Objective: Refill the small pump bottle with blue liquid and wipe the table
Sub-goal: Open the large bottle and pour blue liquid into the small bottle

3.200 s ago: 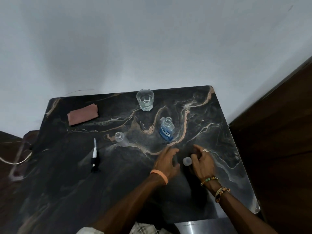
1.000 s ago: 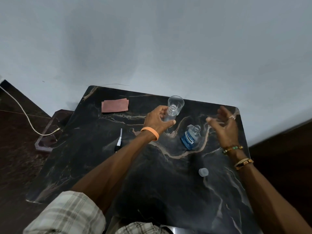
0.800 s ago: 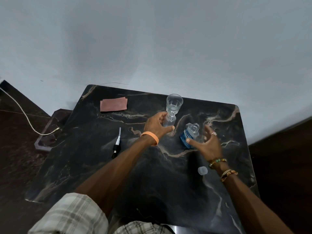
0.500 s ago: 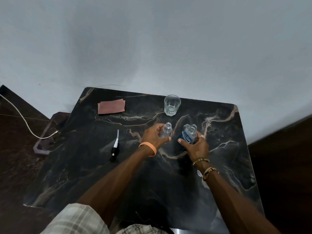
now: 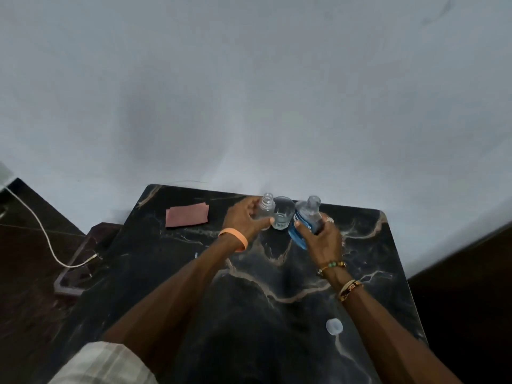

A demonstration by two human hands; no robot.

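A head-worn camera looked down on a dark marble-patterned table (image 5: 371, 245) set against a pale grey wall (image 5: 249, 92). Both of the person's bare forearms reached forward to the far edge of the table.

The left hand (image 5: 245, 220), with an orange wristband (image 5: 234, 240), gripped a small clear bottle (image 5: 266, 208): the fingers were curled round its body and the thumb lay across the front. The bottle stood upright with its threaded neck open and looked empty.

The right hand (image 5: 323, 239) was wrapped round a larger bottle of blue liquid (image 5: 304, 227), thumb on the front and fingers behind. This bottle was tilted, its uncapped clear neck pointing up and away from the person. Whether either bottle's base touched the table could not be told.

Between the two bottles, just beside both, a clear drinking glass (image 5: 282, 216) stood on the table with a little clear liquid in the bottom.

A folded pink cloth (image 5: 187, 215) lay flat near the far left corner, well apart from the hands. A small round pale cap (image 5: 334, 326) lay on the near right part of the table, beside the right forearm.

The right wrist wore a beaded bracelet (image 5: 332, 266) and a gold and black band (image 5: 349, 289). A checked sleeve (image 5: 105, 364) showed at the lower left. A white cable (image 5: 41, 231) ran across the dark floor to the left of the table
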